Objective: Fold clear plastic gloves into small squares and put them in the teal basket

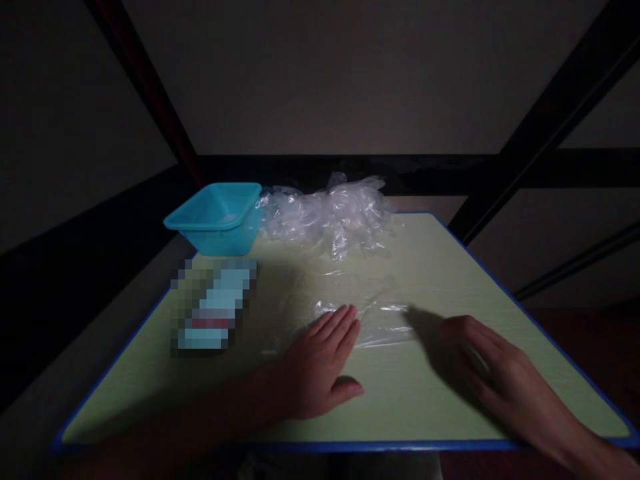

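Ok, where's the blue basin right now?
Head view, left side: the blue basin sits at the table's far left corner, just left of the heap of clear plastic bags and beyond the blurred-out item.

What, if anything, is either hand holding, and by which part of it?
Nothing is visibly held: the left hand lies flat on the clear plastic bag, and the loosely curled right hand shows nothing in it.

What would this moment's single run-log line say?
left hand: flat on thin clear plastic film | right hand: above pale green table, fingers curled, seemingly empty | behind: heap of crumpled clear plastic beside turquoise plastic basin
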The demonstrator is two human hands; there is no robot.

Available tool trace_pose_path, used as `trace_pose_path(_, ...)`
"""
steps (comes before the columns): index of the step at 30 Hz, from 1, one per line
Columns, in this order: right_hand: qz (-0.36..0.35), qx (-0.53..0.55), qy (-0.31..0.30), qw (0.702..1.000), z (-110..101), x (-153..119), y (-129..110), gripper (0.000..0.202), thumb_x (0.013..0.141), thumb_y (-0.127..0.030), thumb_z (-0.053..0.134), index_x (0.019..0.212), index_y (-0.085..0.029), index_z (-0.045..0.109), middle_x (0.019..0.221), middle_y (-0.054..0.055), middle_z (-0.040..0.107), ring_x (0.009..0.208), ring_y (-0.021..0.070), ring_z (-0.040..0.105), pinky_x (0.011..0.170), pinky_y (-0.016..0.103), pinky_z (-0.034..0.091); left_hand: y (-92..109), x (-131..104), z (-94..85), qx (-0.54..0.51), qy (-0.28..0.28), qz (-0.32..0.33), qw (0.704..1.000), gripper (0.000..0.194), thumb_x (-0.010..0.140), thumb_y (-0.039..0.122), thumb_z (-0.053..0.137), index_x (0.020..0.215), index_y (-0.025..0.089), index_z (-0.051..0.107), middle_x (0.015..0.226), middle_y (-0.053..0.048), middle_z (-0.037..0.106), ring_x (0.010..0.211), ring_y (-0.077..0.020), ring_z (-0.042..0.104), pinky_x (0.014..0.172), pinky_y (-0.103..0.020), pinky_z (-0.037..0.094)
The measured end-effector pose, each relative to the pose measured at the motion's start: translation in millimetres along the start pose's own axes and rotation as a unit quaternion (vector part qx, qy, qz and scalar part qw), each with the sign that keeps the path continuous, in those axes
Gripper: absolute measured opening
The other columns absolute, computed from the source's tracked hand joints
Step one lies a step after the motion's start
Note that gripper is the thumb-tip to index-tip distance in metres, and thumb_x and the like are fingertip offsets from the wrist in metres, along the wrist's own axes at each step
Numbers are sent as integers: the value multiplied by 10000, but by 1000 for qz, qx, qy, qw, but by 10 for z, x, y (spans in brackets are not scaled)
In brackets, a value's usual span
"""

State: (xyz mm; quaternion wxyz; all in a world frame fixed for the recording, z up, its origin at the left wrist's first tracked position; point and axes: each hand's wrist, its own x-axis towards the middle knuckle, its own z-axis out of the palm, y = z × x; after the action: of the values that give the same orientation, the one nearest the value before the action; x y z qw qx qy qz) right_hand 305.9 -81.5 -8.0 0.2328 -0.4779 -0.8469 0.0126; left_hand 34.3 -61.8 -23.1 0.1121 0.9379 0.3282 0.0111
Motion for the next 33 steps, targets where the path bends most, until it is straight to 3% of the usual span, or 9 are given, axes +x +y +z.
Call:
trace_pose_path(2, -21, 4, 29, 999, -41, 78, -39, 214, 763, -72, 347, 646, -205, 467, 585, 39, 557, 510, 151, 553, 449, 255, 449, -11, -36, -22, 1, -13, 13, 1000, 772, 829, 467, 516, 1392, 25, 226, 1480, -213, 132, 1374, -300, 92, 1105, -450, 199)
trace_pose_path(5, -51, -18, 36, 998, -26, 211, -71, 230, 670, -20, 325, 576, -226, 364, 510, 2, 449, 439, 127, 446, 404, 234, 363, -16, -109, -67, 7, -13, 29, 999, 791, 815, 476, 536, 1397, 43, 220, 1485, -198, 136, 1378, -288, 91, 1111, -442, 192)
trace_pose_path(11, -66, -18, 5, 998, 137, 518, -12, 201, 624, -16, 348, 631, -200, 429, 615, 35, 494, 556, 156, 495, 482, 264, 407, 33, -390, -163, 41, 31, -34, 998, 791, 860, 470, 472, 1428, 73, 90, 1490, -194, 130, 1376, -292, 102, 1089, -445, 249)
trace_pose_path(16, -141, 35, -92, 985, 129, 514, 40, 229, 840, -122, 362, 811, -154, 587, 747, 72, 617, 701, 183, 589, 654, 345, 519, 42, -726, -122, 48, 73, -80, 993, 820, 906, 460, 378, 1410, 160, -194, 1470, -184, 197, 1337, -292, 259, 1024, -417, 355)
trace_pose_path(19, -178, 44, -137, 974, 81, 351, 60, 261, 897, -220, 418, 1088, -153, 582, 1027, 93, 666, 982, 210, 607, 841, 394, 518, 0, -816, -61, 45, 65, -98, 992, 871, 889, 471, 417, 1391, 186, -235, 1459, -172, 231, 1306, -295, 329, 995, -413, 389)
trace_pose_path(21, -184, 29, -141, 972, 55, 231, 68, 339, 896, -252, 453, 1209, -145, 525, 1167, 100, 628, 1130, 220, 544, 886, 391, 512, -56, -810, -34, 49, 60, -106, 991, 860, 891, 468, 414, 1397, 181, -219, 1461, -176, 225, 1309, -295, 324, 1000, -417, 383)
trace_pose_path(25, -201, -6, -139, 970, 5, 74, 25, 379, 892, -262, 471, 1242, -123, 513, 1220, 96, 603, 1185, 218, 504, 891, 367, 524, -206, -708, -61, 64, 43, -114, 990, 765, 903, 476, 375, 1440, 148, -61, 1458, -183, 247, 1336, -298, 261, 1034, -444, 336)
trace_pose_path(29, -273, -40, -127, 953, -78, 47, -160, 349, 865, -318, 532, 1165, -148, 586, 1173, 74, 636, 1129, 223, 554, 944, 374, 491, -301, -610, -187, 64, 23, -122, 990, 682, 903, 482, 367, 1432, 120, 135, 1450, -182, 273, 1340, -307, 245, 1043, -477, 308)
trace_pose_path(33, -340, -55, -108, 932, -144, 60, -429, 331, 859, -338, 544, 1075, -105, 636, 1052, 95, 692, 1002, 219, 633, 915, 322, 516, -307, -573, -319, 74, 2, -127, 989, 640, 904, 477, 371, 1411, 118, 219, 1429, -172, 326, 1327, -305, 281, 1040, -475, 314)
